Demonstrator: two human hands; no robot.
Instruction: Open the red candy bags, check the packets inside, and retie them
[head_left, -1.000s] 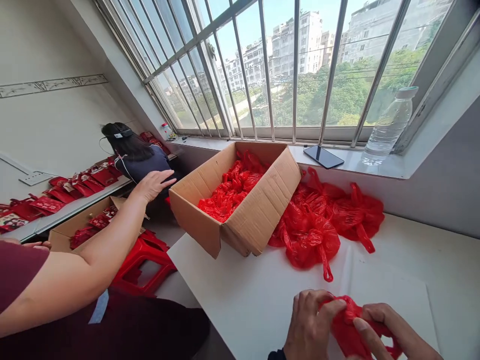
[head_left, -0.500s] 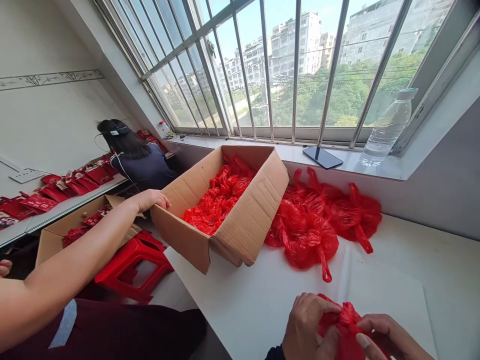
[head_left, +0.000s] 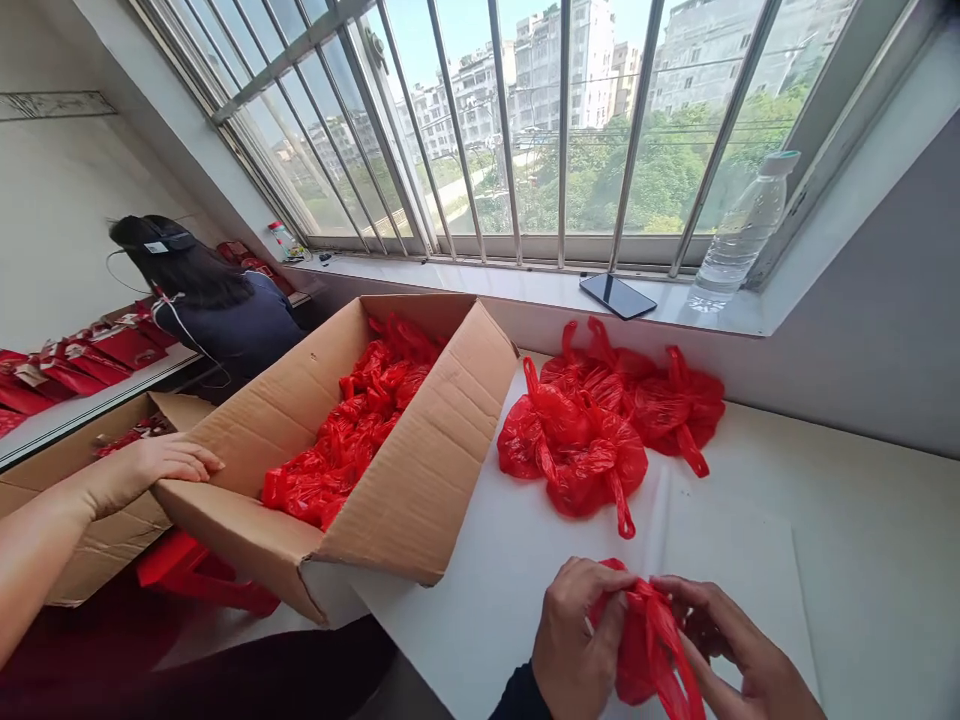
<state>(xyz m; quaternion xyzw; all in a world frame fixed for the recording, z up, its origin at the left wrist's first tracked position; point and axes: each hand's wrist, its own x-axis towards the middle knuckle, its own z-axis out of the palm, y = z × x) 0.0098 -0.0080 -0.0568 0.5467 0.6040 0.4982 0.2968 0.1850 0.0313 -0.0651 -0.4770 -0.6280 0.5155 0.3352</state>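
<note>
Between both hands [head_left: 576, 632], red bag [head_left: 636, 655]

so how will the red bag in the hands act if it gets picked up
The red bag is probably floppy, since its thin-looking film creases between the left hand and right hand. Its glossy surface suggests it could feel slippery. It seems unlikely to roll, given its crumpled, uneven shape.

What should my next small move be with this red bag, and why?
Perhaps gently draw the hanging red strip snug with your right hand, which is beside it: your left hand pinches the red bag while the strip hangs down.
</note>
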